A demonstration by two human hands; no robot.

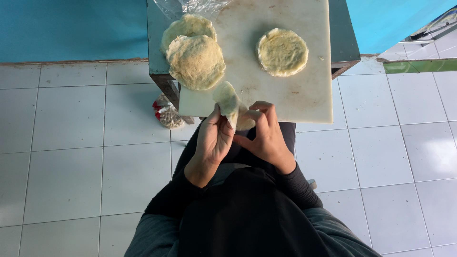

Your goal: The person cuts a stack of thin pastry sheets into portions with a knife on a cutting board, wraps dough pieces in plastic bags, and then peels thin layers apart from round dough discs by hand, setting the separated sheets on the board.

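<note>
Both hands work one dough piece (232, 105) held in the air just off the board's (304, 102) near edge, over the lap. Left hand (213, 140) cups it from the left, fingers curled up against the dough. Right hand (266, 138) pinches its right side, thumb and fingers closed on the folded edge. Dough is thin, pale, partly folded, upper tip overlapping the board's near edge. On the board: two stacked discs (195, 59) at the far left corner, hanging over the left edge; a single disc (282, 51) toward the far right. Clear plastic (190, 6) at the far edge. Small bag (166, 114) on the floor tiles (71, 157), left of the board.
</note>
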